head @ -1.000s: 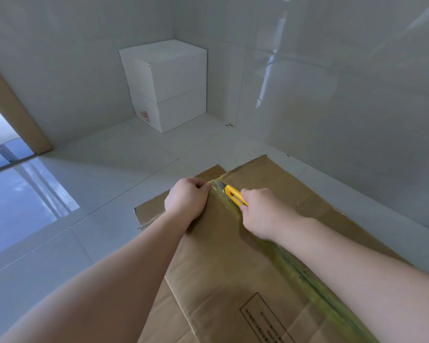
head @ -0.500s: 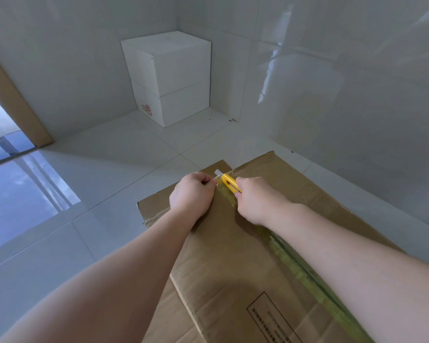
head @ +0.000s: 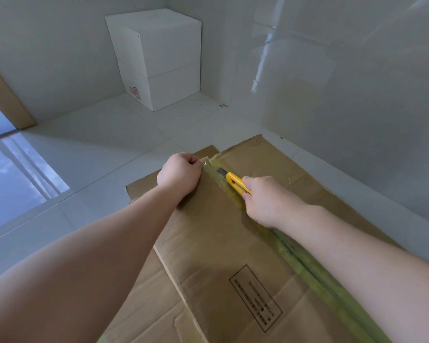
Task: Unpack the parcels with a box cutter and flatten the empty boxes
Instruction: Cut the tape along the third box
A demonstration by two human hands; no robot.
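Note:
A large brown cardboard box (head: 221, 233) lies on the white tiled floor, its centre seam covered by a strip of yellowish tape (head: 307, 268). My right hand (head: 268, 201) grips a yellow box cutter (head: 235, 183), whose blade rests on the tape near the box's far end. My left hand (head: 181, 172) is curled at the far edge of the box, left of the seam, and its fingertips pinch the tape's end there.
Two white boxes (head: 159, 58) are stacked in the far corner against the glossy white walls. A brown door frame (head: 5, 95) and a bright floor patch lie at the left. A flattened cardboard flap (head: 144, 293) sticks out left of the box.
My right hand has drawn the cutter back toward me along the taped seam, away from my left hand. My left hand stays at the box's far edge.

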